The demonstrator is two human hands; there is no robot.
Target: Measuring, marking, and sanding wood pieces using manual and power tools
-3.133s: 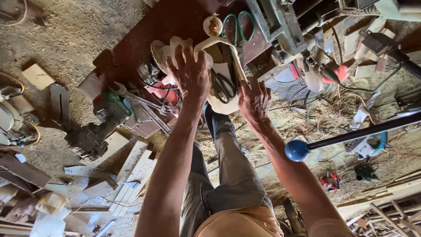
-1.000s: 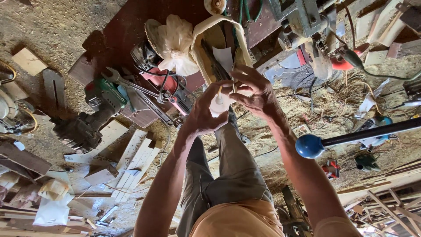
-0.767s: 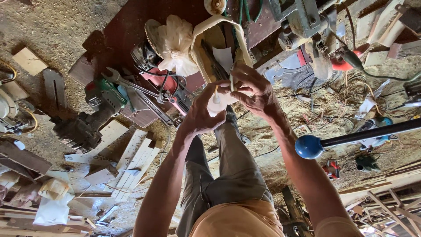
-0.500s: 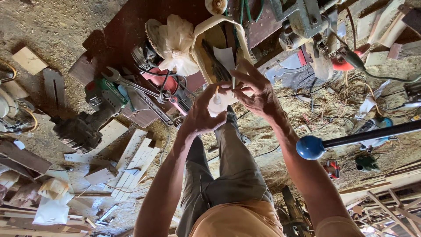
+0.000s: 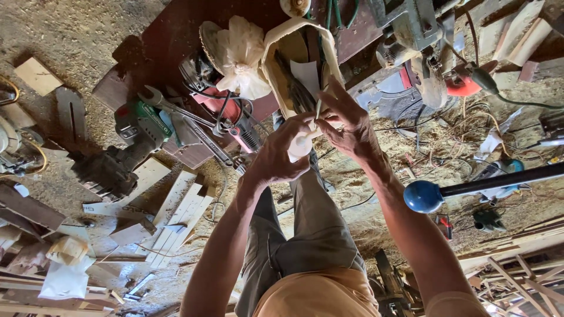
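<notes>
My left hand is wrapped around a small white bottle, held up in front of me. My right hand is right beside it, fingertips pinching at the bottle's top, where a thin pale tip sticks up. Just beyond both hands stands a cream cut-open plastic container with tools and a paper inside. My legs in grey trousers show below the hands.
A dark red board carries a white bag, a green power tool and a wrench. A blue ball-ended lever juts in from the right. Wood offcuts and sawdust cover the floor.
Three seconds ago both hands lay spread on the cream container; now they have drawn back together around the white bottle. Over the last second only the right fingers shifted at its top.
</notes>
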